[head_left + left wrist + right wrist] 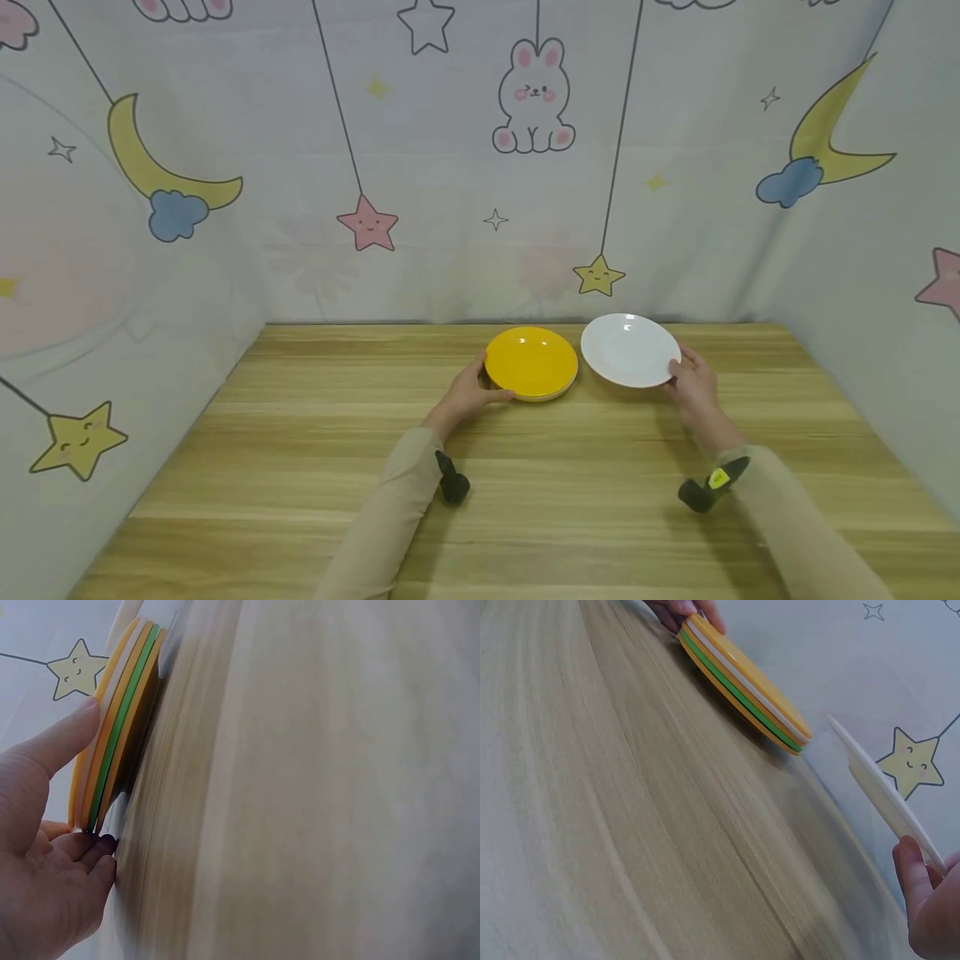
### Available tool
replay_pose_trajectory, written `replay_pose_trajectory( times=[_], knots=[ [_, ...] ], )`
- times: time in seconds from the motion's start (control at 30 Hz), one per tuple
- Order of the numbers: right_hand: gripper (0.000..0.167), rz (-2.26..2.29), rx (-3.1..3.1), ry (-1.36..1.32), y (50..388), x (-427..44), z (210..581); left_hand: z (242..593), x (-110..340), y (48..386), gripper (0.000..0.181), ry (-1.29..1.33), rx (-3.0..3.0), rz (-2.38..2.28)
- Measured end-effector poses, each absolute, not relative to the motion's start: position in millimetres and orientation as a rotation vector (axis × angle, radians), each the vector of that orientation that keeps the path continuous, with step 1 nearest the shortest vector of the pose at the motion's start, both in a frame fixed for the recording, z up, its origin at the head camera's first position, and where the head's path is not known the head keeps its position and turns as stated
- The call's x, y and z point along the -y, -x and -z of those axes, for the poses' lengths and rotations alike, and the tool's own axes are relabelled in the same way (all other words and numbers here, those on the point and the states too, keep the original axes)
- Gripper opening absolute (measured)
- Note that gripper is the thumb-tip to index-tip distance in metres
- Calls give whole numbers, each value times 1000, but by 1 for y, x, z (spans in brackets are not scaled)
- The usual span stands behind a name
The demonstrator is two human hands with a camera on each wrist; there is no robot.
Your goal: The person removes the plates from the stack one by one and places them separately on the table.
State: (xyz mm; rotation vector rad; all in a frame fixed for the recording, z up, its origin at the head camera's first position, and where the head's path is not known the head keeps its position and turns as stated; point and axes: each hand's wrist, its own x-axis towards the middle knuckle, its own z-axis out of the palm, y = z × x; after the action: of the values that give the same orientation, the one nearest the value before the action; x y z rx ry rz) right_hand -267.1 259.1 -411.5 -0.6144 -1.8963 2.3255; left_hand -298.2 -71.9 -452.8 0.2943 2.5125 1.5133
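A stack of plates [531, 362], yellow on top, stands toward the back of the table. Its edge in the left wrist view shows layered rims, with a green plate [127, 712] among orange and pale ones. My left hand [468, 393] holds the stack's left side, thumb at the near rim and fingers curled by the lower edge. To the right, a white plate [630, 350] is held up off the table, slightly tilted. My right hand [693, 385] pinches its right rim, thumb on top and fingers beneath. The stack and white plate are apart.
The wood-grain table [570, 517] ends at a printed cloth backdrop [450, 275] just behind the plates. Cloth walls also rise at the left and right sides. A dark device [453, 483] is strapped to the left wrist, another dark device [701, 493] to the right.
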Motion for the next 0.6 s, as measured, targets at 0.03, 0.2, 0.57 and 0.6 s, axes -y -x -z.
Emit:
replay_pose_trajectory(
  times=[0.03,0.2,0.57,0.6],
  knots=[
    [54,-2317,1891,631,267,-260,412,453,72,298,97,-294,-2514,-1511],
    [56,-2279,1912,668,267,-262,417,454,72,300,96,-297,-2521,-1510],
    [53,-2228,1980,645,264,-260,433,454,72,299,97,-286,-2504,-1523],
    [53,-2222,1984,641,264,-259,434,454,72,299,97,-286,-2503,-1525]
  ],
)
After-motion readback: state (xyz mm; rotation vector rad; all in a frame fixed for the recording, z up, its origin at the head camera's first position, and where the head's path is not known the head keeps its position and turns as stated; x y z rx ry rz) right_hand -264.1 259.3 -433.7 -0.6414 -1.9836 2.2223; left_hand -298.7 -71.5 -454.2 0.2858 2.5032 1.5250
